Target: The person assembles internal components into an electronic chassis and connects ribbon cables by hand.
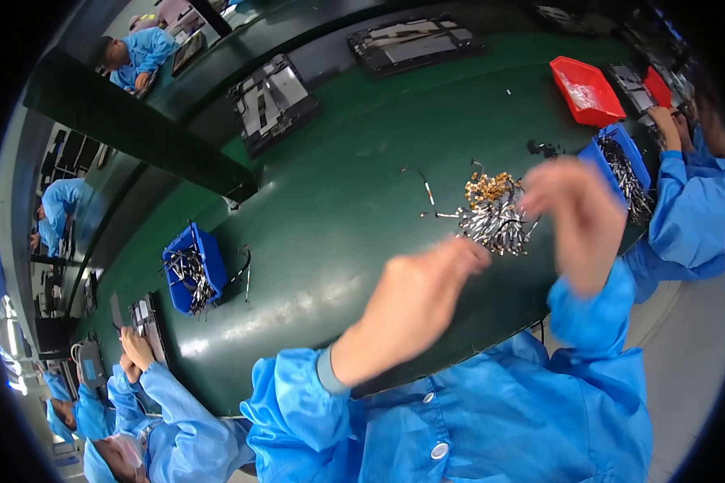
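Note:
A heap of short silver-and-black cable pieces (498, 229) lies on the green table, with small gold-coloured parts (485, 189) at its far side. My left hand (415, 294) is at the near left edge of the heap. Its fingers are pinched together, and what they hold, if anything, is hidden. Over the heap's right side is my right hand (576, 213), smeared by motion, so its grip does not show. One loose thin cable (428, 190) lies to the left of the heap.
Beyond my right hand stand a blue bin (638, 153) of cables and a red bin (608, 105). Another blue bin (209, 256) is at the left. Opened device housings (272, 105) lie at the back. A dark post (137, 125) rises at the left. Co-workers sit on both sides.

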`<state>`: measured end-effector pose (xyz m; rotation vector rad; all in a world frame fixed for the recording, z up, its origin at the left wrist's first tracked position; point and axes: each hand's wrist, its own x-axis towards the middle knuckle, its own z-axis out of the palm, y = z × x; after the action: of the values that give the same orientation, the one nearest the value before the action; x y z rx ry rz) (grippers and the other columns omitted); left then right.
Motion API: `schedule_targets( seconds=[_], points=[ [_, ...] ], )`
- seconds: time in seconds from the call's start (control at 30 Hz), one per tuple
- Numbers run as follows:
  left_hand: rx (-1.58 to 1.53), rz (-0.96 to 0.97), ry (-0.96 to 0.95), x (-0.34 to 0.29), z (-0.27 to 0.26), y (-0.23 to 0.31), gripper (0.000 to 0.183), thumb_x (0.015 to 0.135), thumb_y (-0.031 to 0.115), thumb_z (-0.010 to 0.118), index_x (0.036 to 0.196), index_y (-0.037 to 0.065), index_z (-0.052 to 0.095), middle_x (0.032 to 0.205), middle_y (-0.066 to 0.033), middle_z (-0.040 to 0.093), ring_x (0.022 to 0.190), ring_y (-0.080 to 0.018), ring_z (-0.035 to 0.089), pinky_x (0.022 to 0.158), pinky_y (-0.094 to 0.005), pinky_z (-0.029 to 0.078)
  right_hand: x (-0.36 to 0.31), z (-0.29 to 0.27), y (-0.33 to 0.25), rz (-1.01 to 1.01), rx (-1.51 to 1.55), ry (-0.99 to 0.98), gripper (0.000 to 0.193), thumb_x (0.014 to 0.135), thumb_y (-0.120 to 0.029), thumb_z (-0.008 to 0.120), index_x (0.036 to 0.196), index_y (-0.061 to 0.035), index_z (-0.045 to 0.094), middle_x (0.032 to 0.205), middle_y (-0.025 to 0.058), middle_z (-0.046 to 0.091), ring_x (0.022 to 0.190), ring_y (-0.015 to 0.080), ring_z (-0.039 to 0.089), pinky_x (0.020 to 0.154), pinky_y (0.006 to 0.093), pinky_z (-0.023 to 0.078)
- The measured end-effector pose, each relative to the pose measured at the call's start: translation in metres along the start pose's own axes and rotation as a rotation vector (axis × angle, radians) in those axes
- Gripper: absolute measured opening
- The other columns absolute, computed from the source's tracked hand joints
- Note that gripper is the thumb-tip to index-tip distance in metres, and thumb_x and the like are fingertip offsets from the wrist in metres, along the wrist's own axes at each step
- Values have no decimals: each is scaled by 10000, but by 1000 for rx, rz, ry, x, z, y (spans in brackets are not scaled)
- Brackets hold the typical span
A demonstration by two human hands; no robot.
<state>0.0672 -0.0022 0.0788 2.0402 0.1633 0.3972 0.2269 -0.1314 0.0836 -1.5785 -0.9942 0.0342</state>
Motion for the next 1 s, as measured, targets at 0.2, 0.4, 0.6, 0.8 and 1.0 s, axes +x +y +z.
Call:
schedule_targets(
  seconds=[0.2, 0.4, 0.6, 0.8, 1.0],
  points=[
    [219, -174, 311, 39, -5, -93, 216, 938, 108, 481, 955, -14, 658, 1104, -190, 660, 998, -341, 642, 863, -367, 490, 137, -151, 138, 60, -699, 153, 149, 809, -42, 647, 932, 28, 695, 823, 183, 700, 756, 244, 714, 706, 308, 563],
    [-94, -204, 653, 111, -49, -126, 259, 980, 219, 510, 998, 21, 677, 998, -58, 686, 1047, -168, 615, 851, -273, 433, 176, -179, 197, 269, -1082, -210, 105, 715, -74, 657, 720, 26, 689, 752, 262, 646, 761, 382, 672, 726, 415, 541],
    [-386, -149, 745, 175, -86, -213, 253, 985, 205, 507, 983, 46, 705, 1136, -78, 635, 1303, -207, 411, 1038, -292, 277, 235, -110, 192, -192, -977, -362, 317, 780, -167, 726, 1071, -48, 687, 1185, 182, 623, 1106, 359, 583, 911, 393, 499],
    [-359, -137, 491, 228, -88, -233, 247, 949, 131, 496, 977, -8, 699, 997, -48, 656, 970, -138, 551, 887, -266, 392, 286, 41, 294, 111, -639, -317, 624, 854, -237, 691, 1401, -98, 425, 1232, 204, 596, 1132, 326, 579, 976, 385, 441],
    [-500, -340, 356, 149, -85, -143, 210, 894, 134, 539, 871, 8, 704, 917, -55, 678, 925, -149, 556, 891, -278, 390, 288, 63, 241, 576, 230, -237, 694, 870, -157, 677, 1464, -89, 324, 1141, 133, 628, 1018, 221, 614, 908, 455, 482]
  ],
)
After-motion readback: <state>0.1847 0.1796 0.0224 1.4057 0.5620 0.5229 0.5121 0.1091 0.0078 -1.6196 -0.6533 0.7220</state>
